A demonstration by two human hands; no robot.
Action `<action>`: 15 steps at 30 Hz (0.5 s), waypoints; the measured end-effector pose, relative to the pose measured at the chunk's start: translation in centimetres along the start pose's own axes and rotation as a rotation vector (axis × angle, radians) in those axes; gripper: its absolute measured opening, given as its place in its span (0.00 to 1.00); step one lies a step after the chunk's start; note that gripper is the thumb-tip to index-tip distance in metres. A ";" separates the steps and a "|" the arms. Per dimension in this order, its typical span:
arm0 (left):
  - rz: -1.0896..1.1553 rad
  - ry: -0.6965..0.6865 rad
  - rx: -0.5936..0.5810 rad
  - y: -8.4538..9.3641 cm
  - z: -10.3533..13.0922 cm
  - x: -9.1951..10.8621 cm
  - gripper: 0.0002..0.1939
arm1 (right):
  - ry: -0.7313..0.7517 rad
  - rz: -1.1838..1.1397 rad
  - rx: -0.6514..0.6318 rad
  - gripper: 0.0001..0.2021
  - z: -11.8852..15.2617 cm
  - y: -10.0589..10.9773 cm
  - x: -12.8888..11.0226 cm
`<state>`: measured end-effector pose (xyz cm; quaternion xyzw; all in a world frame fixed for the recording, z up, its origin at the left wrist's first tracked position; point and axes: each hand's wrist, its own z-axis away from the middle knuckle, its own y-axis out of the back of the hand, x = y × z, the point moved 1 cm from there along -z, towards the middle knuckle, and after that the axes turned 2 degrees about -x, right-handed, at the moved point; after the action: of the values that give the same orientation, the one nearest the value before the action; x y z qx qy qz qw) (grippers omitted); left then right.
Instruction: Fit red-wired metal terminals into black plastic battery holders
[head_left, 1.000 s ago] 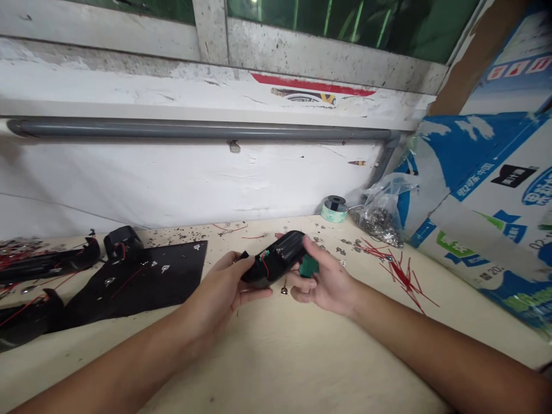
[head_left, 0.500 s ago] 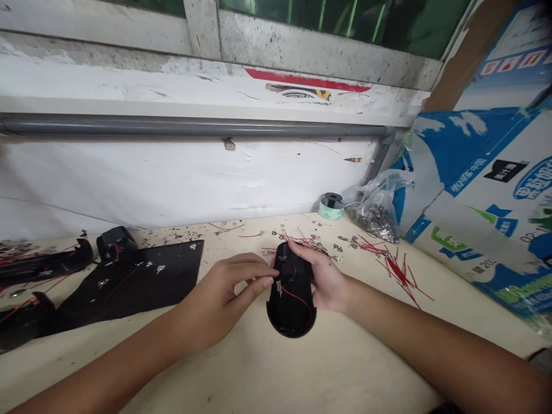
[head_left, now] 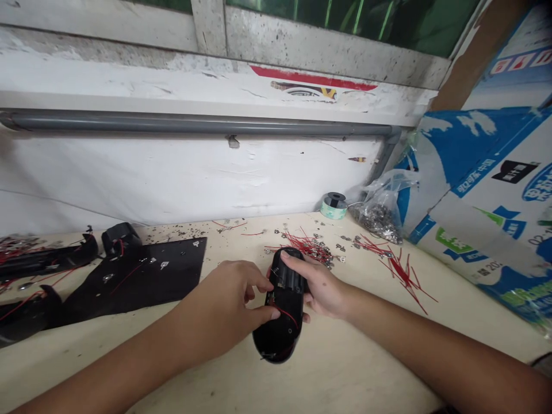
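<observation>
So the right hand (head_left: 322, 286) had a firm hold of this long black shell (head_left: 276, 338), thumb pressed over its upper face and fingers round the far side, right over the middle of the pale table (head_left: 345, 368). The shell was basically an open tray with its hollow side up, and a thin red wire (head_left: 290, 317) curved across the inside. The left hand (head_left: 228, 302) was at its left edge, thumb and forefinger bent with a small gap between them, though I couldn't tell if they actually had hold of anything in there.

Behind the shell lay a heap of red wires (head_left: 308, 246) with little metal tabs mixed in. The clear plastic bag (head_left: 399, 180) at the back had a load of small metal parts (head_left: 377, 219) sitting in the bottom, between a tape roll (head_left: 333, 208) and the blue-and-white carton (head_left: 478, 192). Over on the left, a black mat (head_left: 172, 273) had a few metal tabs on it, and an angular black housing (head_left: 122, 237) at its back corner had some red wire inside
</observation>
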<state>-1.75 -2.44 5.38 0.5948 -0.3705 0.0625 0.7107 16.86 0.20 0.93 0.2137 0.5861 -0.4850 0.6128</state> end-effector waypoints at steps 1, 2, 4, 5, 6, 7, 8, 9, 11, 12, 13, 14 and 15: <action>-0.023 -0.021 0.001 -0.1 0.0 0.1 0.13 | 0.002 0.006 0.001 0.25 0.0 0.0 0.0; -0.041 -0.048 -0.003 -0.1 -0.1 0.1 0.11 | 0.005 0.010 0.001 0.25 0.0 0.0 0.0; -0.066 -0.109 -0.019 -0.2 -0.1 0.3 0.08 | 0.008 0.013 0.000 0.24 0.0 0.0 0.0; -0.072 -0.128 -0.023 -0.2 -0.1 0.3 0.08 | 0.010 0.013 0.002 0.24 0.0 0.1 0.0; -0.076 -0.133 -0.021 -0.3 -0.1 0.4 0.08 | 0.010 0.012 0.003 0.24 -0.1 0.1 0.1; -0.080 -0.131 -0.013 -0.4 0.0 0.4 0.09 | 0.012 0.011 0.007 0.24 -0.1 0.1 0.1; -0.083 -0.126 -0.006 -0.4 0.0 0.4 0.09 | 0.014 0.012 0.008 0.23 -0.1 0.1 0.2; -0.085 -0.125 -0.003 -0.5 0.1 0.5 0.09 | 0.014 0.013 0.008 0.23 -0.1 0.1 0.2; -0.087 -0.133 -0.007 -0.7 0.2 0.5 0.10 | 0.013 0.017 0.010 0.23 0.0 0.1 0.2; -0.085 -0.136 -0.006 -0.8 0.2 0.5 0.10 | 0.012 0.018 0.012 0.23 0.0 0.1 0.3; -0.082 -0.135 -0.003 -0.8 0.2 0.4 0.10 | 0.011 0.017 0.012 0.23 0.0 0.1 0.3; -0.078 -0.131 0.001 -0.8 0.2 0.4 0.10 | 0.009 0.014 0.010 0.23 0.0 0.1 0.3; -0.074 -0.124 0.004 -0.8 0.1 0.2 0.10 | 0.006 0.009 0.007 0.23 -0.1 0.1 0.3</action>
<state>-1.20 -2.87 4.88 0.6123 -0.3913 -0.0001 0.6870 16.88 0.19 0.56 0.2198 0.5854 -0.4836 0.6124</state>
